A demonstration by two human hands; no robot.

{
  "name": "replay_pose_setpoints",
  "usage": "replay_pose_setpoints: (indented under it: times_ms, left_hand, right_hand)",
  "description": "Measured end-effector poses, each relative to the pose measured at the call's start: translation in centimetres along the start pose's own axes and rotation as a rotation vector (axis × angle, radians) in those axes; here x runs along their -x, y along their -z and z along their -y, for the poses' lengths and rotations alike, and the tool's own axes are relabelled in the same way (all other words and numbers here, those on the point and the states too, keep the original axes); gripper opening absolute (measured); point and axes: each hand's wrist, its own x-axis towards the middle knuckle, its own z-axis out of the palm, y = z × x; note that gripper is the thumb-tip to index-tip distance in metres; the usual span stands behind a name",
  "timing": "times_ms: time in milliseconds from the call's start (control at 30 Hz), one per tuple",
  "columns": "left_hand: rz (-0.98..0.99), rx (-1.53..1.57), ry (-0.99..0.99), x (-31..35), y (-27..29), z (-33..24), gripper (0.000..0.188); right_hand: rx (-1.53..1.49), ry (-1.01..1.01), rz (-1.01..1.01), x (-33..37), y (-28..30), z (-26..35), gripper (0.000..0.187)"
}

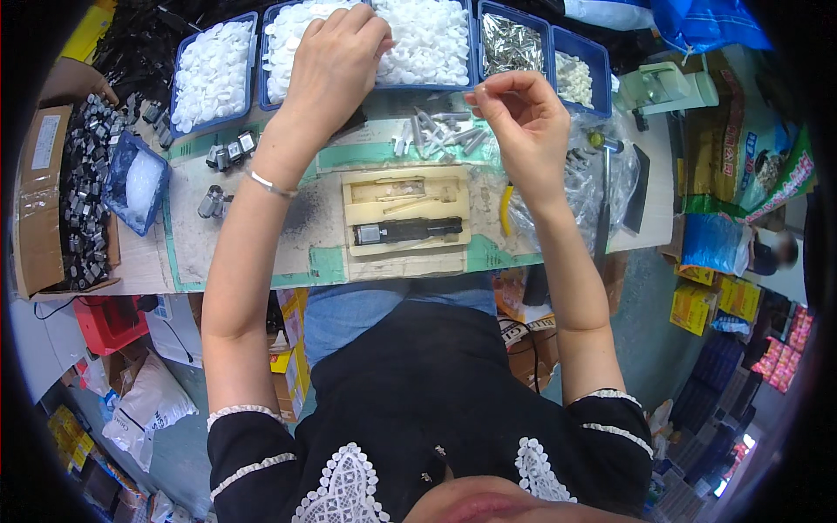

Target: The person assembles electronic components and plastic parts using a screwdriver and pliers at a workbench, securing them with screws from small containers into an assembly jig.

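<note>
Action at the blue bins

Left hand curled over white pieces, contents hidden; right hand, thumb and forefinger nearly meeting, anything held unclear; below, the black part lies in the cream fixture

Grey-green floor shows beyond the pale workbench.

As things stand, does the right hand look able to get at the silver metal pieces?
Probably yes: the silver metal pieces lie uncovered just beyond the right hand, and nothing visible blocks the way.
</note>
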Motion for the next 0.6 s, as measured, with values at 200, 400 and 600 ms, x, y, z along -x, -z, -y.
replay_pose_setpoints:
  times_ms: [200,400,600]
  left_hand:
    - [-0.125,0.814,0.234,2.7,2.8,-6.0,0.007]
    - [-0.153,0.762,0.229,5.6,5.0,-8.2,0.012]
    - [-0.188,0.800,0.268,7.1,6.0,-9.0,0.011]
  right_hand:
    - [-0.513,-0.191,0.125,1.0,-1.1,2.1,0.015]
    - [-0.470,-0.508,0.478,1.0,-0.2,4.7,0.015]
    - [-0.587,-0.614,0.679,0.6,-0.7,4.5,0.015]
